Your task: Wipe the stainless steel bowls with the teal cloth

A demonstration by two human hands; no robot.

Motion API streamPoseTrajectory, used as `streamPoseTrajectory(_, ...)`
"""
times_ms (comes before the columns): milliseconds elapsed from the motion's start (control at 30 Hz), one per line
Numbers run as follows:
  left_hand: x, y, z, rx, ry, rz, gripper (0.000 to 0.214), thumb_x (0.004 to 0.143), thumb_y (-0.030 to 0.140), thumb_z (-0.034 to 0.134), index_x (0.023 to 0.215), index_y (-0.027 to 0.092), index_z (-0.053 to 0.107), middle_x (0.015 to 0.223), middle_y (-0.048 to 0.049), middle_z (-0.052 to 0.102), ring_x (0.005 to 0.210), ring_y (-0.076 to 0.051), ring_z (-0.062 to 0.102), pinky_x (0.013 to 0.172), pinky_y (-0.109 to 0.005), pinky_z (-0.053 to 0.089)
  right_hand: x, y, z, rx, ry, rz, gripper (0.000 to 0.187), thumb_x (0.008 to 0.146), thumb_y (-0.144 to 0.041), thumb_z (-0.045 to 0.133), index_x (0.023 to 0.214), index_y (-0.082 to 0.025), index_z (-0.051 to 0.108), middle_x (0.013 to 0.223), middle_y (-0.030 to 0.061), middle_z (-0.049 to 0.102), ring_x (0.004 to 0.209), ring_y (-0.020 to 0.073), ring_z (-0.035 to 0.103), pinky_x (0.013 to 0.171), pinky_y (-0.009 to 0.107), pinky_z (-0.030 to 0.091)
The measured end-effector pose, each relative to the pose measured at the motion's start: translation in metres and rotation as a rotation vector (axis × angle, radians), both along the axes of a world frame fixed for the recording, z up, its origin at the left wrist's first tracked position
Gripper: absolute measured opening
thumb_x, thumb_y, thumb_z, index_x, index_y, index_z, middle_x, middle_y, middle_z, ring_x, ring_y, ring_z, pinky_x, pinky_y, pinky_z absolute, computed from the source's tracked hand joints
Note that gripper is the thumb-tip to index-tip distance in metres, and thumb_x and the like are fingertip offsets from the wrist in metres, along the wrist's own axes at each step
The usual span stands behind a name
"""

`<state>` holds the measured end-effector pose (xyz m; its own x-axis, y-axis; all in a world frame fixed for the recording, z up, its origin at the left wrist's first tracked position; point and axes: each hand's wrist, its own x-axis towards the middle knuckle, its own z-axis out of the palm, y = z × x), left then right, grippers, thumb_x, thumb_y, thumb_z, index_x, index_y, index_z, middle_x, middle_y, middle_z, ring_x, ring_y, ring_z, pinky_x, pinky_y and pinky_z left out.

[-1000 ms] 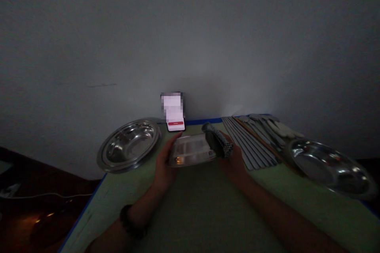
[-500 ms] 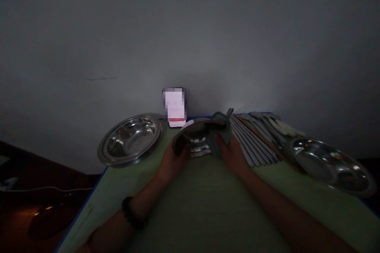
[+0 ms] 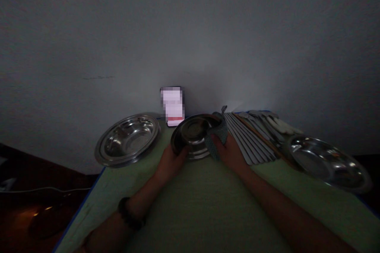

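Note:
In the middle of the head view a shiny metal bowl (image 3: 194, 130) is tilted so its inside faces me. My left hand (image 3: 172, 162) grips its lower left rim, thumb on the inner side and the other fingers hidden behind. A grey-green cloth (image 3: 218, 138) lies over the bowl's right rim. My right hand (image 3: 230, 150) is closed on this cloth, pressing it against the bowl with the thumb inside; its remaining fingers are out of sight behind.
Stacked metal bowls (image 3: 129, 140) stand at the table's left. A lit phone (image 3: 173, 106) leans on the wall. To the right lie several chopsticks (image 3: 249, 138), spoons with pale handles (image 3: 279, 124) and another metal bowl (image 3: 329, 164). The green tabletop (image 3: 192, 205) has a blue edge.
The bowl has tipped so that more of its inside shows. Both hands keep hold, and the cloth has shifted slightly along the right rim. The whole view has moved a little.

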<state>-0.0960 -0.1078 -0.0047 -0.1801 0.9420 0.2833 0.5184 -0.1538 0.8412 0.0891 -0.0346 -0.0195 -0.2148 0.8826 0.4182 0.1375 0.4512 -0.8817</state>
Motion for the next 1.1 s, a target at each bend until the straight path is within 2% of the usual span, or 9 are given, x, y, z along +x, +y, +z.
streamPoseTrajectory(300, 0.007, -0.004, 0.01, -0.092, -0.219, 0.048, 0.044, 0.088, 0.05, 0.045, 0.116, 0.02, 0.06, 0.122, -0.0081, 0.065, 0.117, -0.029, 0.057, 0.102, -0.047, 0.042, 0.001, -0.003, 0.003, -0.029, -0.123, -0.065, 0.038, 0.083, -0.042, 0.053, 0.114, -0.021, 0.053, 0.097, 0.0111, 0.068, 0.099, 0.0288, 0.062, 0.091, 0.046, 0.044)
streamPoseTrajectory(367, 0.008, -0.006, 0.011, -0.034, -0.2, 0.078, 0.047, 0.087, 0.048, 0.048, 0.125, 0.02, 0.053, 0.131, -0.009, 0.058, 0.124, -0.029, 0.051, 0.106, -0.047, 0.037, 0.0, -0.005, 0.005, -0.066, -0.142, -0.088, 0.042, 0.082, -0.044, 0.054, 0.115, -0.019, 0.051, 0.1, 0.0127, 0.068, 0.098, 0.0298, 0.063, 0.088, 0.046, 0.045)
streamPoseTrajectory(500, 0.008, -0.011, 0.007, 0.244, -0.091, 0.12, 0.066, 0.085, 0.043, 0.055, 0.142, 0.028, 0.026, 0.144, -0.0094, 0.041, 0.134, -0.028, 0.038, 0.11, -0.05, 0.031, -0.001, -0.008, 0.008, -0.169, -0.086, -0.126, 0.044, 0.084, -0.051, 0.049, 0.113, -0.017, 0.049, 0.1, 0.0139, 0.068, 0.098, 0.0294, 0.062, 0.084, 0.043, 0.046)
streamPoseTrajectory(600, 0.007, -0.013, 0.002, 0.334, -0.053, 0.112, 0.065, 0.085, 0.042, 0.057, 0.141, 0.033, 0.025, 0.145, -0.0077, 0.037, 0.136, -0.028, 0.034, 0.111, -0.05, 0.028, -0.001, -0.007, 0.008, -0.206, -0.022, -0.127, 0.04, 0.085, -0.054, 0.045, 0.105, -0.02, 0.053, 0.095, 0.0108, 0.068, 0.099, 0.0278, 0.06, 0.084, 0.04, 0.045)
streamPoseTrajectory(700, 0.004, -0.01, -0.002, 0.262, -0.177, 0.085, 0.059, 0.085, 0.046, 0.054, 0.138, 0.031, 0.033, 0.146, -0.0072, 0.038, 0.136, -0.028, 0.034, 0.112, -0.051, 0.026, 0.0, -0.005, 0.008, -0.196, 0.02, -0.138, 0.037, 0.085, -0.053, 0.046, 0.101, -0.021, 0.054, 0.098, 0.0093, 0.066, 0.099, 0.0264, 0.058, 0.085, 0.039, 0.044)
streamPoseTrajectory(833, -0.001, -0.002, -0.003, 0.146, -0.451, -0.023, 0.049, 0.088, 0.05, 0.042, 0.128, 0.023, 0.048, 0.135, -0.0091, 0.052, 0.128, -0.028, 0.045, 0.11, -0.049, 0.031, 0.0, -0.004, 0.007, -0.171, 0.037, -0.152, 0.034, 0.084, -0.05, 0.049, 0.099, -0.02, 0.054, 0.101, 0.009, 0.063, 0.098, 0.0249, 0.055, 0.086, 0.038, 0.042)
streamPoseTrajectory(1000, -0.005, 0.001, 0.0, 0.045, -0.366, 0.069, 0.045, 0.087, 0.047, 0.046, 0.124, 0.02, 0.052, 0.132, -0.0091, 0.056, 0.126, -0.027, 0.047, 0.109, -0.048, 0.031, -0.001, -0.003, 0.005, -0.18, 0.018, -0.171, 0.032, 0.082, -0.049, 0.051, 0.095, -0.02, 0.053, 0.094, 0.0066, 0.06, 0.089, 0.0233, 0.054, 0.085, 0.038, 0.041)
streamPoseTrajectory(1100, -0.003, -0.001, 0.004, 0.007, -0.31, 0.098, 0.042, 0.086, 0.044, 0.047, 0.12, 0.019, 0.054, 0.126, -0.0093, 0.059, 0.12, -0.027, 0.052, 0.104, -0.047, 0.038, -0.001, -0.003, 0.003, -0.169, 0.014, -0.135, 0.029, 0.082, -0.045, 0.05, 0.096, -0.02, 0.054, 0.094, 0.0059, 0.059, 0.089, 0.0229, 0.053, 0.085, 0.039, 0.041)
